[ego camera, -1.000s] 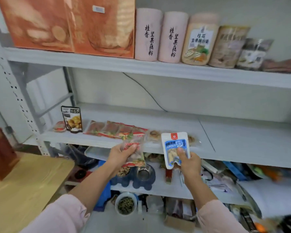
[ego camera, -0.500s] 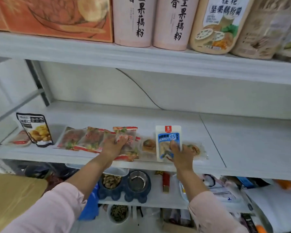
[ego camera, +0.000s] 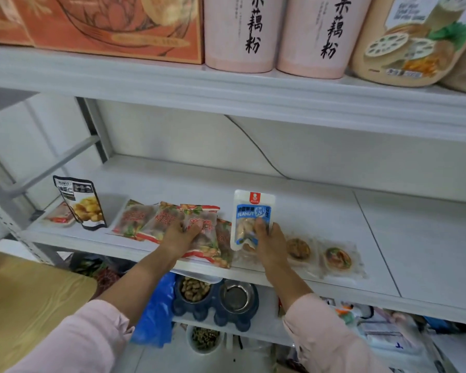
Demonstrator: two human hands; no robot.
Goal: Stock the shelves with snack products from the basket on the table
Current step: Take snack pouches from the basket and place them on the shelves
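My left hand (ego camera: 178,236) lies on a red-edged clear snack packet (ego camera: 203,238) at the front of the white middle shelf (ego camera: 293,208), fingers and thumb round its lower left edge. The packet overlaps a row of similar red packets (ego camera: 140,220). My right hand (ego camera: 270,242) pinches a white and blue peanut pouch (ego camera: 253,211) and holds it upright above the shelf's front part. Two clear packs with round pastries (ego camera: 318,253) lie to the right of that hand. The basket is out of view.
A black pouch with yellow nuts (ego camera: 80,201) leans at the shelf's left end. Orange boxes (ego camera: 105,20), pink canisters (ego camera: 275,33) and jars fill the upper shelf. A wooden table corner (ego camera: 30,305) sits lower left. Pet bowls (ego camera: 215,294) and clutter occupy the lower shelf.
Both hands moved forward from in front of the shelf onto it. The red packet came down onto the row of packets, and the peanut pouch moved up over the shelf.
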